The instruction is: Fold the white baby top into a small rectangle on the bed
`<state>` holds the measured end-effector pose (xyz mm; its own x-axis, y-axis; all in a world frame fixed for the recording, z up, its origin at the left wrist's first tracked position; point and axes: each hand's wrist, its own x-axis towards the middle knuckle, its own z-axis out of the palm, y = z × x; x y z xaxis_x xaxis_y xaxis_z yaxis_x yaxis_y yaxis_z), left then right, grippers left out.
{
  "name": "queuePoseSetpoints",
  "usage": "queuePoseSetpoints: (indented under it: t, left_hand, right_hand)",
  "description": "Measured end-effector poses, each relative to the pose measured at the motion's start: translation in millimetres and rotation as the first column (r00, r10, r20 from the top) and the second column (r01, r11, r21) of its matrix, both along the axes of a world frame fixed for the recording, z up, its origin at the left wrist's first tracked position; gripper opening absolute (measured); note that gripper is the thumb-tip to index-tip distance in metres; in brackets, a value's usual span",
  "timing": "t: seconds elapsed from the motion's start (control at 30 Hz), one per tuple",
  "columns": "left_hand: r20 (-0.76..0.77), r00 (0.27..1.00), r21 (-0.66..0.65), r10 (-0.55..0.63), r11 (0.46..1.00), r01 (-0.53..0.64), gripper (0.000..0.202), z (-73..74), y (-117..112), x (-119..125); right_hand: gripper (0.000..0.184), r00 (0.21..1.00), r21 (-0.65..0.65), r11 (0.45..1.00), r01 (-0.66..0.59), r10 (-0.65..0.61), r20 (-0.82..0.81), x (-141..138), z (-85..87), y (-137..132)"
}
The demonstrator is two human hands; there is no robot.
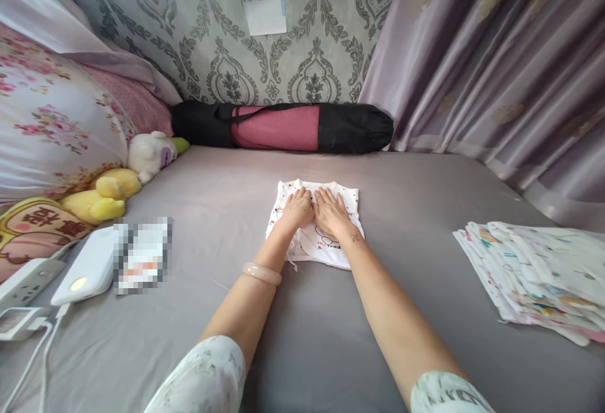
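A small white printed garment (pixel 316 243) lies folded on the grey bed sheet (pixel 227 198) in the middle of the view. My left hand (pixel 297 208) rests flat on its upper part, fingers stretched out. My right hand (pixel 332 213) lies flat beside it, also palm down on the cloth, the two hands touching side by side. A pale bangle (pixel 261 273) circles my left wrist. Neither hand grips anything.
A stack of folded printed cloths (pixel 534 280) sits at the right. A black and pink rolled bag (pixel 283 127) lies along the wall. Plush toys (pixel 123 180), a white power bank (pixel 87 268), a power strip (pixel 23 282) and cables are at the left. Curtains (pixel 496 66) hang on the right.
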<state>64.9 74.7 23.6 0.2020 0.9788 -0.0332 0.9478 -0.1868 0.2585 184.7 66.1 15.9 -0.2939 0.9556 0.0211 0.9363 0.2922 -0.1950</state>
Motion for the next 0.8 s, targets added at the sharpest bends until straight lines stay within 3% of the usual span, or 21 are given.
queuePoseSetpoints:
  t: [0.13, 0.27, 0.53, 0.67, 0.8]
  left_hand:
    - [-0.045, 0.994, 0.054, 0.104, 0.993, -0.101, 0.041, 8.1, -3.7, -0.8]
    - [-0.102, 0.992, -0.002, 0.07, 0.997, -0.071, 0.038, 6.2, -4.8, -3.0]
    - [-0.104, 0.992, 0.007, 0.07, 0.998, -0.07, 0.038, 4.2, -1.9, -4.8]
    - [-0.063, 0.988, 0.144, 0.143, 0.981, -0.133, 0.05, -1.1, 1.6, -10.4]
    - [-0.063, 0.984, 0.058, 0.166, 0.985, -0.163, 0.062, -13.8, 5.5, -17.0]
  right_hand:
    - [0.06, 0.996, 0.036, 0.996, -0.084, 0.085, -0.021, -7.4, 4.8, -3.1]
    - [0.064, 0.993, -0.058, 0.991, -0.117, 0.116, -0.031, -13.9, 0.8, -4.3]
    - [0.064, 0.992, -0.099, 0.988, -0.121, 0.115, -0.058, -13.3, 2.4, -3.7]
    - [0.058, 0.994, -0.006, 1.0, -0.025, 0.024, -0.104, -8.3, 3.6, -3.4]
    - [0.057, 0.995, 0.021, 0.998, 0.057, -0.055, -0.085, -5.5, -3.9, -3.1]
